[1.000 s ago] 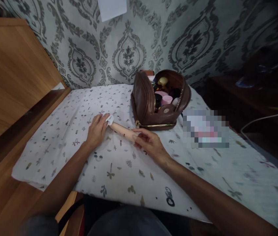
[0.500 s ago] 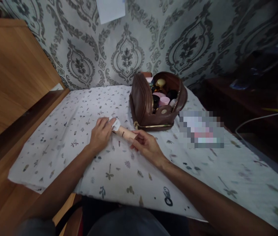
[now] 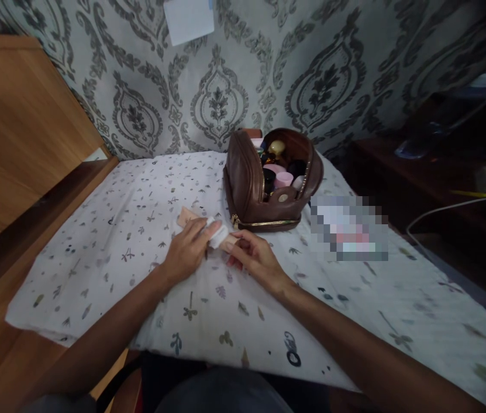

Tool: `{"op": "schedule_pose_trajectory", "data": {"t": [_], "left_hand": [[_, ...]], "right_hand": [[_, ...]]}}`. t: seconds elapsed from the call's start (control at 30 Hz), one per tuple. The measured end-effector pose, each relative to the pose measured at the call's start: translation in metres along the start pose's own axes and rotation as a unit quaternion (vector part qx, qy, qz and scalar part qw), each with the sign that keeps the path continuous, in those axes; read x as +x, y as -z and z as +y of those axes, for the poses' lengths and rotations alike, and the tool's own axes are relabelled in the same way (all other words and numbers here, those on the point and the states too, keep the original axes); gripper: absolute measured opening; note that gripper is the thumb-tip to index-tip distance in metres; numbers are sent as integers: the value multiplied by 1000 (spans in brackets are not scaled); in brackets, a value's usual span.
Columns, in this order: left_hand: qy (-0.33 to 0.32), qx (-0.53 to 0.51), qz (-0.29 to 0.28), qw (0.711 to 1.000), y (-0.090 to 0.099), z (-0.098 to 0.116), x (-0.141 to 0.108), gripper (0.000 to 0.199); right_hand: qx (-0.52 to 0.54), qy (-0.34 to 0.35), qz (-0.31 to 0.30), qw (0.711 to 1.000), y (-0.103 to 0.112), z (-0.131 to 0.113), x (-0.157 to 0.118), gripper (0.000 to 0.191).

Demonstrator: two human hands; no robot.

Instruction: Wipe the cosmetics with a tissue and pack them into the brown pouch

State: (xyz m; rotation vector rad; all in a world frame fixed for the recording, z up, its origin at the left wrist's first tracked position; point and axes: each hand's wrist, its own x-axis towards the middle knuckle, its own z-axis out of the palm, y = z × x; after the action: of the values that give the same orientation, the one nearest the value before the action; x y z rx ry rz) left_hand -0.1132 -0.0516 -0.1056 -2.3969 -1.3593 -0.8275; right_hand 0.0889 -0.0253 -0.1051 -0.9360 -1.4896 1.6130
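Observation:
A slim beige tube (image 3: pixel 187 216) lies on the patterned white cloth (image 3: pixel 109 246) in front of me. My left hand (image 3: pixel 189 251) presses a small white wipe (image 3: pixel 218 236) against the tube, near its right end. My right hand (image 3: pixel 253 259) pinches that right end between thumb and fingers. The tube's left end sticks out beyond my left hand. Just behind my hands stands an open brown leather cosmetic bag (image 3: pixel 247 183) filled with several jars and bottles.
A blurred-out flat item (image 3: pixel 348 228) lies on the cloth to the right of the bag. A wooden panel (image 3: pixel 19 132) and ledge run along the left. Patterned wallpaper is behind. Dark furniture and white cables (image 3: pixel 453 206) are at the right.
My left hand has slid the white wipe along the tube from its left end to near its right end, exposing the tube's left part. My right hand kept hold of the right end.

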Motion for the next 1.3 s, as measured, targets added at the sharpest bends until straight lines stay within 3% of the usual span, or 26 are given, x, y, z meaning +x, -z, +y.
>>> {"op": "schedule_pose_trajectory", "data": {"t": [0.23,0.37,0.53,0.67,0.83,1.0,1.13,1.3], "left_hand": [[183,111,-65,975,2,-44,-9,47],[235,131,-84,959,3,-53,-10,45],[204,129,-52,969,6,-45,-11,46],[121,83,-24,989,13,-20,-8,45],[8,21,-27,999,15,20,-3,48],[-79,28,-36,996,10,27,-3,57],[-38,50,-40,997,7,6,-12,53],[100,107,-68,987,8,-33,-26,51]], "right_hand": [[59,-61,-2,996,3,-6,-1,44],[66,-85,-10,994,1,-6,-1,44],[42,-65,6,997,3,-4,0,44],[20,-42,13,999,4,0,1,43],[36,20,13,999,0,6,4,43],[1,54,5,999,-1,11,4,33],[-17,32,9,999,0,12,2,34],[-20,19,18,999,2,16,3,39]]}}
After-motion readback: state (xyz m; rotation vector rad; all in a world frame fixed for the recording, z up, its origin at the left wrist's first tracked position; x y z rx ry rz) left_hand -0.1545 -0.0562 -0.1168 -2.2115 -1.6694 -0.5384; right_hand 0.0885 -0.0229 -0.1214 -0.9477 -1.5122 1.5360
